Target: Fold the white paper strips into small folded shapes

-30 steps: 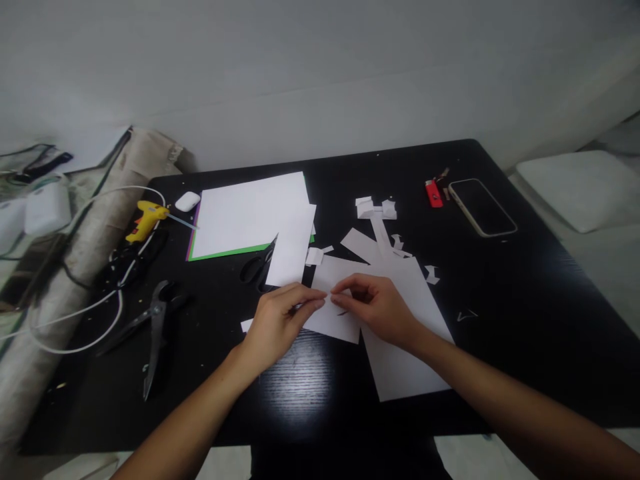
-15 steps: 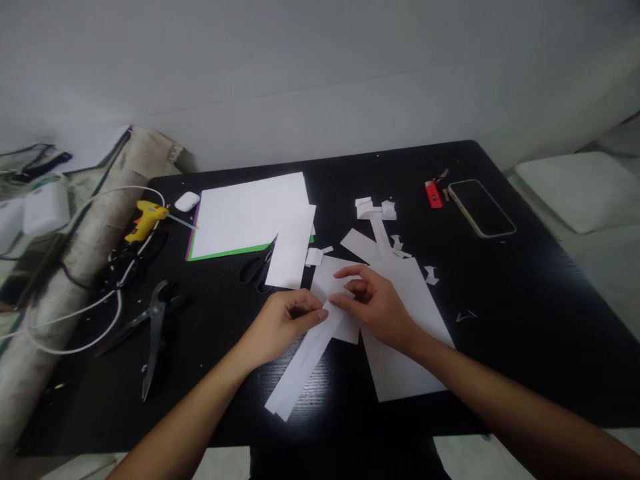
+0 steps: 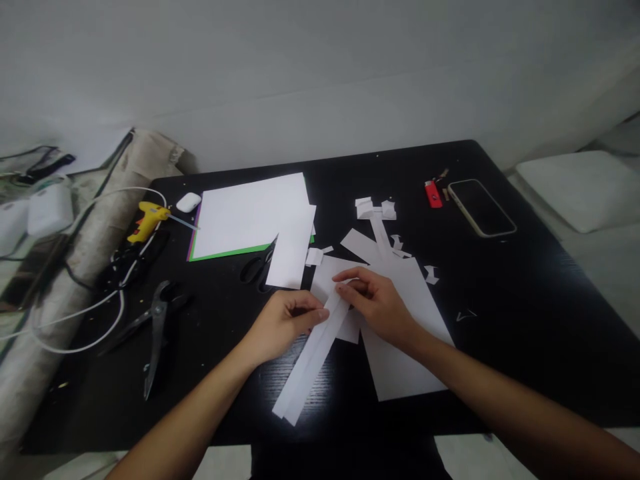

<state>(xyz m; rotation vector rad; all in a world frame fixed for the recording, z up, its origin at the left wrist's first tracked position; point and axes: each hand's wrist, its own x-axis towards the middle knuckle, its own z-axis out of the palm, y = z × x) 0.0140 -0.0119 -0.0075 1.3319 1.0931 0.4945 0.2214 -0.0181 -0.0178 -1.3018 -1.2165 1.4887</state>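
A long folded strip of white paper [image 3: 313, 367] slants from near the table's front edge up to my two hands. My left hand [image 3: 285, 323] pinches its left edge between thumb and fingers. The strip's upper end is held by my right hand [image 3: 373, 300], with the thumb and curled fingers closed on it. Beneath my hands lie a smaller white paper piece [image 3: 326, 273] and a larger white sheet [image 3: 400, 373]. Just beyond them rest a folded paper piece with two box-like ends [image 3: 380, 233] and small paper scraps [image 3: 431, 274].
At the back left lies a stack of sheets [image 3: 240, 213], with black-handled scissors [image 3: 253, 270] partly under a paper piece [image 3: 291, 250]. Further left are a yellow glue gun [image 3: 147, 221], a white earbud case [image 3: 189, 202] and pliers [image 3: 157, 320]. A red lighter [image 3: 433, 194] and a phone [image 3: 481, 208] lie right.
The strip's lower end has swung slightly to the right. My right fingers have shifted a little up along its top end, while my left hand stays almost in place.
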